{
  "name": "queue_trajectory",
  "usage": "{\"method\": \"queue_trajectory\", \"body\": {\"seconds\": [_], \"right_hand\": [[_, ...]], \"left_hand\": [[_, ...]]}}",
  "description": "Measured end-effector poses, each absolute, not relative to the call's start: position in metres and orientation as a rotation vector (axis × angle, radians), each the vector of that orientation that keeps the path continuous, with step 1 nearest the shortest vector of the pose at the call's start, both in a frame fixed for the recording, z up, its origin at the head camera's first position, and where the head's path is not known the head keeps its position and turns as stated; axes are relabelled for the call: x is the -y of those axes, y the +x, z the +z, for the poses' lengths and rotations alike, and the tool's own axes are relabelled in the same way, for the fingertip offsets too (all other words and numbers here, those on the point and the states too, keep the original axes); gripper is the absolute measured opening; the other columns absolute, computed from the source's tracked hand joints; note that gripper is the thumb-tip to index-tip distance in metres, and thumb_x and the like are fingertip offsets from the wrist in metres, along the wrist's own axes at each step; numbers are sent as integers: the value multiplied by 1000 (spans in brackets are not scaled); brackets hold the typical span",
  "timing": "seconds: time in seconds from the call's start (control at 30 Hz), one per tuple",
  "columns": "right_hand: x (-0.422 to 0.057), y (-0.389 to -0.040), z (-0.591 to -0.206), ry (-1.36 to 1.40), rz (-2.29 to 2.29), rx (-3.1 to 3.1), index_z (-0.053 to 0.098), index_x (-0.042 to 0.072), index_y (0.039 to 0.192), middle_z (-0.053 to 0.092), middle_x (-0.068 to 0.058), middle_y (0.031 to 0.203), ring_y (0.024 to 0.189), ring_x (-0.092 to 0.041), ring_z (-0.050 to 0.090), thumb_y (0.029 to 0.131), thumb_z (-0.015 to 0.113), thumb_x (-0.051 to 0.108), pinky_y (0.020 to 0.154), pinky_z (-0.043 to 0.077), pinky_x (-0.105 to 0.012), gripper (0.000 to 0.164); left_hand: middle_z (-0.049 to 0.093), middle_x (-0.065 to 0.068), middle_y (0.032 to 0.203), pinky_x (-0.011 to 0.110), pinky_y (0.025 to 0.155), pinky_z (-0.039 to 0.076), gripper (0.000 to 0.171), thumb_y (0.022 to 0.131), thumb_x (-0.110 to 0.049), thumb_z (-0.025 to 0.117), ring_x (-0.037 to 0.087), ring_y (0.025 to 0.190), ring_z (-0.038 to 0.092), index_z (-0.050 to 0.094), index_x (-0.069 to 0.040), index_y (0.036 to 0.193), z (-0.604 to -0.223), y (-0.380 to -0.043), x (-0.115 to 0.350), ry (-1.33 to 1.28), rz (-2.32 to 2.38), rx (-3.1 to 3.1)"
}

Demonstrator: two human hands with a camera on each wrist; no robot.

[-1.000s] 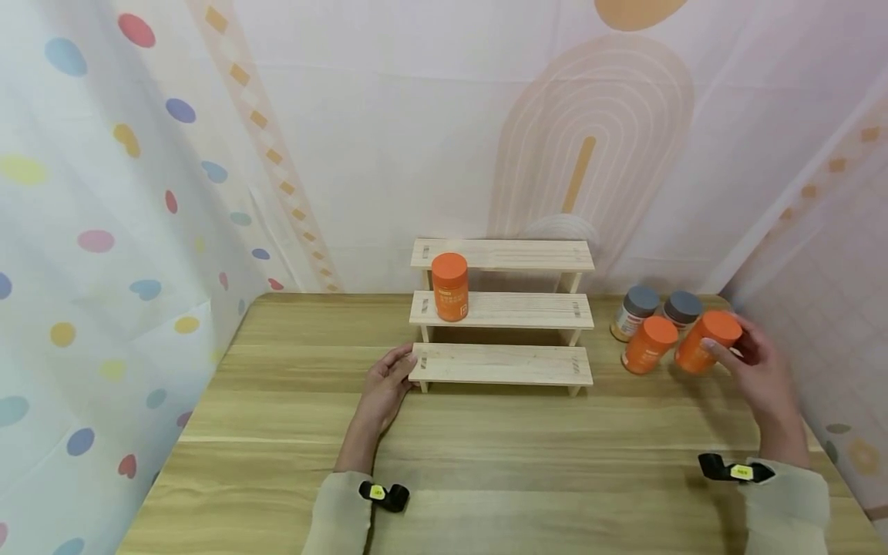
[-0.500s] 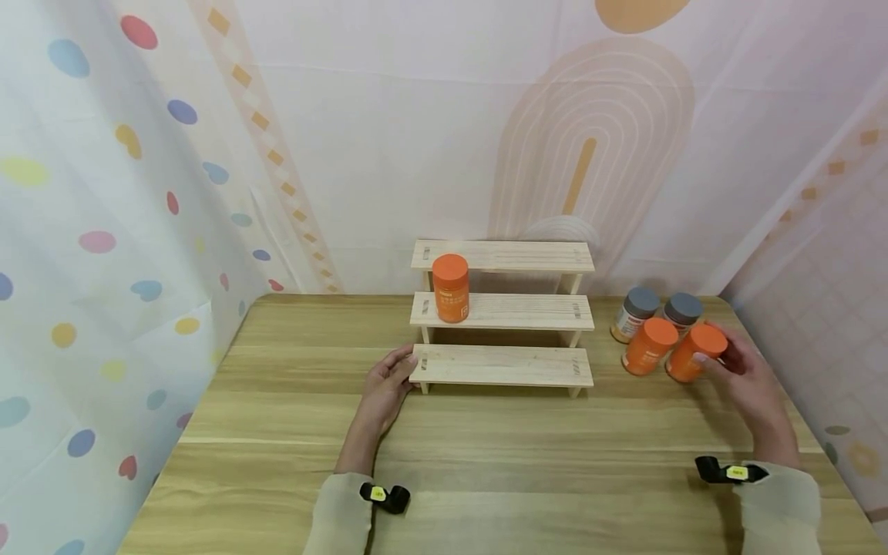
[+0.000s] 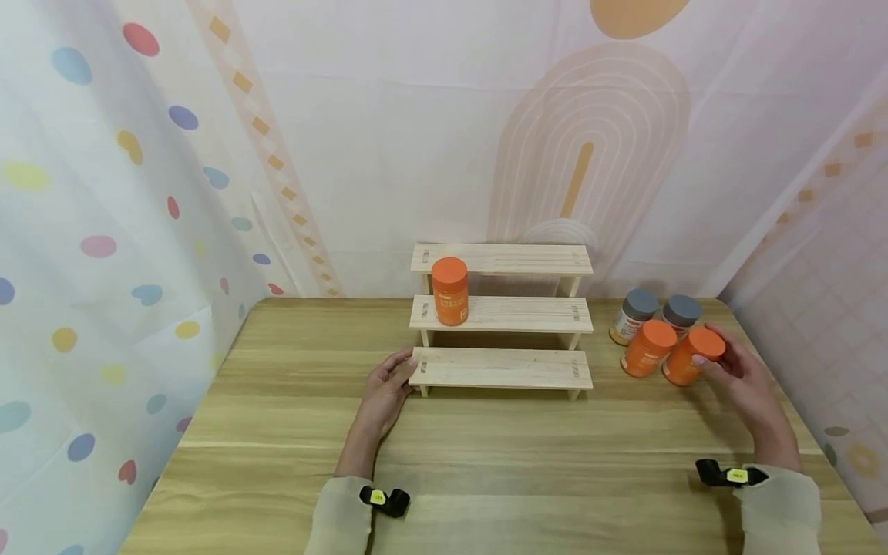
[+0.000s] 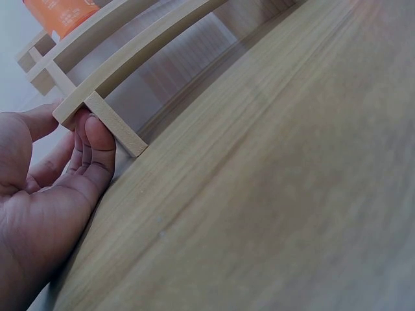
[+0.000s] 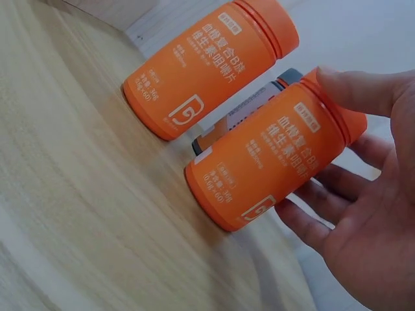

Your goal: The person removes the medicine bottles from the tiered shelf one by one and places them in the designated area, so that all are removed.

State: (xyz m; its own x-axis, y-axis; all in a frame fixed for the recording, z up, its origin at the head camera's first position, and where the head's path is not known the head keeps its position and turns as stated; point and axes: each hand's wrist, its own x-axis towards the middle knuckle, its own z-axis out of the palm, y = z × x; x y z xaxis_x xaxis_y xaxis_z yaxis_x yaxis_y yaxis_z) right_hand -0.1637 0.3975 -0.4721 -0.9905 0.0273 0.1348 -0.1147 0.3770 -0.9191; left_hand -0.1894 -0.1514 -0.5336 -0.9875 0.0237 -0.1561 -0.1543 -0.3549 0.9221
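At the left end of the lowest step, my left hand (image 3: 387, 385) pinches a pale wooden three-step display stand (image 3: 499, 367). The left wrist view shows its fingers (image 4: 98, 139) curled under the plank beside a leg. Far to the right, my right hand (image 3: 748, 378) grips an orange vitamin bottle (image 3: 683, 362) around its cap and back, thumb on the near side of the cap. That bottle stands close beside a second orange bottle (image 5: 201, 71) with the same label. Another orange bottle (image 3: 451, 291) stands upright on the left part of the middle step.
Just behind the right-hand pair are two grey-capped jars (image 3: 634, 316), one partly hidden. Everything stands on a wood-grain table (image 3: 527, 462). A patterned curtain (image 3: 388, 154) hangs along the table's back edge and both sides.
My right hand has shifted left and slightly down with its orange bottle, closing toward the neighbouring orange one. The left hand has kept its hold on the stand.
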Motion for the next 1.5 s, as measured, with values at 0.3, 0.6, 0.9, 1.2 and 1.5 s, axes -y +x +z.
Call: {"method": "queue_trajectory", "body": {"seconds": [0.3, 0.6, 0.9, 1.2, 1.5], "right_hand": [[-388, -159, -458, -103, 1497, 2613, 19, 24, 166, 32, 0, 166, 132, 4, 39, 105, 59, 33, 89, 37, 0, 73], [-378, -159, -446, -54, 1452, 2529, 19, 27, 165, 20, -4, 172, 157, -13, 21, 105, 60, 23, 103, 23, 5, 74], [-366, -157, -432, 10, 1447, 2508, 14, 30, 166, 10, -8, 174, 161, -25, 8, 103, 62, 19, 131, 3, -41, 79], [-346, -155, -417, 118, 1380, 2534, 10, 30, 166, 10, -5, 174, 160, -28, 10, 102, 64, 18, 118, 13, -7, 85], [-327, -161, -417, 301, 1446, 2493, 9, 26, 166, 10, -9, 173, 158, -37, 13, 98, 66, 7, 108, 19, 3, 91]], "left_hand": [[68, -1, 110, 24, 74, 53, 42, 105, -8, 57, 10, 92, 64, 50, 3, 144, -534, -189, 151, -174, 2496, -1717], [68, -1, 110, 23, 73, 52, 41, 105, -8, 57, 10, 91, 64, 51, 3, 144, -536, -189, 151, -173, 2498, -1725], [67, -1, 110, 23, 73, 52, 40, 105, -8, 57, 10, 91, 62, 51, 3, 143, -535, -189, 152, -169, 2498, -1728], [67, 0, 111, 23, 72, 52, 42, 104, -9, 58, 10, 90, 62, 50, 3, 144, -536, -190, 152, -161, 2500, -1725], [64, 2, 117, 23, 74, 52, 41, 105, -12, 58, 11, 96, 62, 52, -1, 144, -535, -188, 153, -180, 2468, -1752]]}}
